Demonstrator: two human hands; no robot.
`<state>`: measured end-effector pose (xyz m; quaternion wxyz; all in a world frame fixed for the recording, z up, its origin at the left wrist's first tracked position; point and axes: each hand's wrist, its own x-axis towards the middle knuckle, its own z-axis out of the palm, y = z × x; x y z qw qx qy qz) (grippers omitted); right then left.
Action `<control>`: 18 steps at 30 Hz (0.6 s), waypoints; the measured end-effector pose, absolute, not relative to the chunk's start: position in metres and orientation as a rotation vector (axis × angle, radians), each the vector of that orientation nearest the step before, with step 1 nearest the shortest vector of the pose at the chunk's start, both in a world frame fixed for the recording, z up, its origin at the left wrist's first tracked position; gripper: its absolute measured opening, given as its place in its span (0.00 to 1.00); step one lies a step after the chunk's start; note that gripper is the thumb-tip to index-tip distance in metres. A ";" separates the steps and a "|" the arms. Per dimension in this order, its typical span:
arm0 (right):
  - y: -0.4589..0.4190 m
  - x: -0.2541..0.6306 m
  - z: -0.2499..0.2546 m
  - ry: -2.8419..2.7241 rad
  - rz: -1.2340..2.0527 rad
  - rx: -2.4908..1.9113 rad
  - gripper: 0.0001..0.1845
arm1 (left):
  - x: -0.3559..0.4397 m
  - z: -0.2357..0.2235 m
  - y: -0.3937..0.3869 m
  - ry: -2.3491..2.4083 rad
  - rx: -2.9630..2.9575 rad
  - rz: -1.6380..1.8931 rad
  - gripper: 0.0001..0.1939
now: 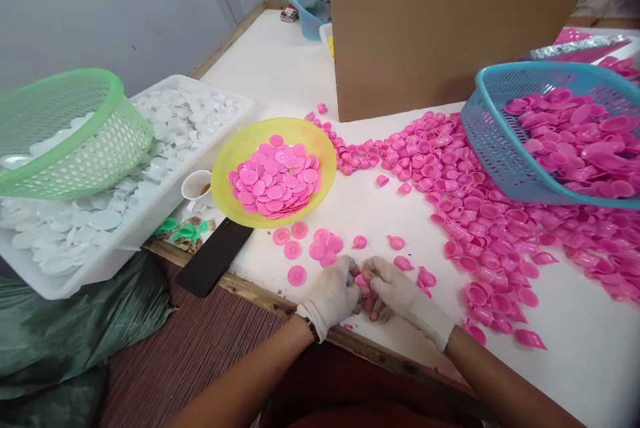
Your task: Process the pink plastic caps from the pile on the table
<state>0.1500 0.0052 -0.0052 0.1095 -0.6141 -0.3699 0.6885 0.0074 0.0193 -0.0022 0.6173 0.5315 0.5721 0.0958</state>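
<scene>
Both gloved hands meet near the table's front edge. My left hand (336, 291) is closed, its fingers pinching a small pink plastic piece (362, 281). My right hand (393, 287) is closed on the same piece from the other side; bare fingertips show through the glove. Most of the piece is hidden by fingers. Just beyond my left hand lie loose pink discs (297, 275). Several pink plastic cups with pointed tabs (403, 263) lie beyond my right hand. A yellow bowl (323, 198) with a heap of pink discs stands farther back to the left.
A large heap of pink cups (465, 195) spreads across the right side, under a blue basket (480, 121). At left are a white tray (125, 248) of white pieces, a green basket (115, 141), a small cup (193, 185) and a black phone (215, 260). Cardboard (425, 28) stands behind.
</scene>
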 end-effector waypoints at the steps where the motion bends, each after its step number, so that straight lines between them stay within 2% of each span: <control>1: 0.004 0.149 -0.006 -1.104 2.016 -1.807 0.02 | 0.008 -0.001 0.017 1.319 1.246 0.209 0.07; 8: 0.006 0.166 0.009 -1.231 1.916 -1.672 0.02 | -0.023 0.019 -0.004 1.536 1.850 0.178 0.07; 12: 0.027 0.215 0.045 -0.839 1.459 -1.399 0.06 | -0.060 0.028 0.003 1.796 2.010 0.014 0.11; 15: 0.039 0.235 0.061 -0.712 1.275 -1.224 0.12 | -0.079 0.024 0.008 1.890 2.067 -0.146 0.13; 18: 0.038 0.213 0.054 -1.110 1.330 -1.432 0.21 | -0.086 0.014 0.008 1.869 2.134 -0.115 0.10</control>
